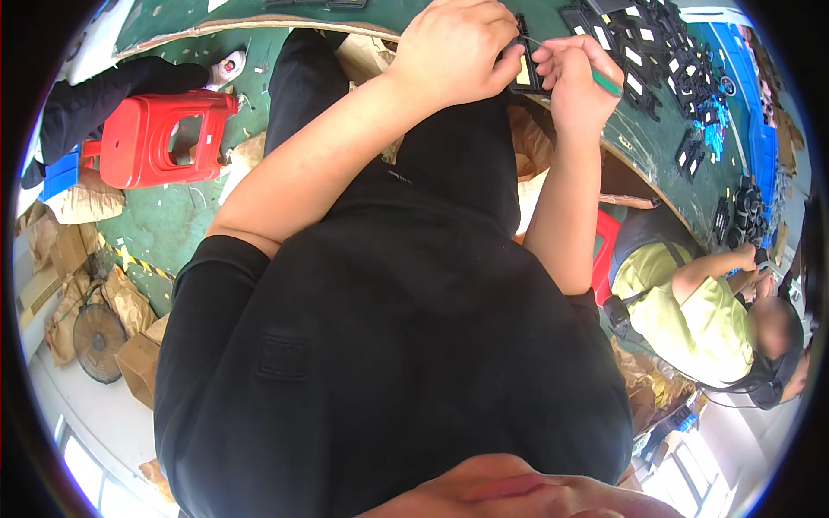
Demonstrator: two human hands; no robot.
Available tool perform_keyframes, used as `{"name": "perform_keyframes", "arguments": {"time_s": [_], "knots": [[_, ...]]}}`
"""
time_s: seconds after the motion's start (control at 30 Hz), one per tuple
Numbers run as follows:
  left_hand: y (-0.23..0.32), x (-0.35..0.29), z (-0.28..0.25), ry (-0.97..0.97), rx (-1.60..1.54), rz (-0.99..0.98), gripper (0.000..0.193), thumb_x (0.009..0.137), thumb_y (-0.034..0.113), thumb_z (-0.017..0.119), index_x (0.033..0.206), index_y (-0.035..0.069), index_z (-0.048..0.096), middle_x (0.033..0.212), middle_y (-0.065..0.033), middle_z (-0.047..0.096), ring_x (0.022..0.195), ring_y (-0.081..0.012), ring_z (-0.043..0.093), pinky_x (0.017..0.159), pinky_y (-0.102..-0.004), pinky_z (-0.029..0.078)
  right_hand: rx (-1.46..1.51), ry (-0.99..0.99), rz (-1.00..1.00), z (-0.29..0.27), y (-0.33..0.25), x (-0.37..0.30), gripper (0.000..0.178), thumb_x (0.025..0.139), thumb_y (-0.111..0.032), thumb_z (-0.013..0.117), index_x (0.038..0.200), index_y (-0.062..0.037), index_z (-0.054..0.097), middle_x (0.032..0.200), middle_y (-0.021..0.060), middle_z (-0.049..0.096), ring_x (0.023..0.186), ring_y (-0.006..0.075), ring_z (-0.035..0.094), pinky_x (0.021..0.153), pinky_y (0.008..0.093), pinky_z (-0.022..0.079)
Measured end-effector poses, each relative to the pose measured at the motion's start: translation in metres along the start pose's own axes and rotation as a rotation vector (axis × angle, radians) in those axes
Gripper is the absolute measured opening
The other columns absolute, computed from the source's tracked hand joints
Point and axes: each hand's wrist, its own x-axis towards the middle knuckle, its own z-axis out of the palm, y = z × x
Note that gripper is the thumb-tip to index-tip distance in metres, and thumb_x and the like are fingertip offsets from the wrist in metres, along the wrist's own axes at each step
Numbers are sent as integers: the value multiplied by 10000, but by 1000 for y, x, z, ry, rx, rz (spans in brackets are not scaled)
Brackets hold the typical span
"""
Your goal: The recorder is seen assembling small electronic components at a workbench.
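My left hand (458, 53) is closed around a flat black plastic part (526, 85) with a pale yellow label, at the near edge of the green-topped table (380, 19). Part of that piece is hidden behind my fingers. My right hand (577, 85) grips a slim tool with a green handle (607, 84). Its thin metal shaft reaches left across the black part, close to my left fingertips. The exact kind of tool cannot be made out.
Many black plastic parts (643, 52) with white labels are spread on the table to the right, with small blue pieces (713, 125) beyond. A person in a yellow-green top (682, 306) works at the far right. On the left stand a red stool (164, 138) and a fan (99, 344).
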Motion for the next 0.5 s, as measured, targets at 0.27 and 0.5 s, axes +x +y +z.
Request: {"name": "perform_keyframes", "arguments": {"time_s": [0.27, 0.5], "knots": [[-3, -1, 2, 49, -3, 34, 164, 841, 153, 708, 896, 0, 728, 978, -143, 700, 1024, -328, 657, 939, -434, 515, 132, -18, 64, -7, 10, 4, 203, 922, -7, 536, 894, 101, 706, 822, 196, 738, 646, 194, 662, 576, 292, 521], [-2, -1, 0, 25, -10, 14, 163, 851, 156, 708, 888, -1, 722, 958, -140, 689, 1014, -329, 653, 935, -432, 511, 117, -22, 34, -7, 11, 3, 206, 922, 2, 524, 910, 112, 698, 833, 210, 738, 648, 202, 662, 585, 295, 527]]}}
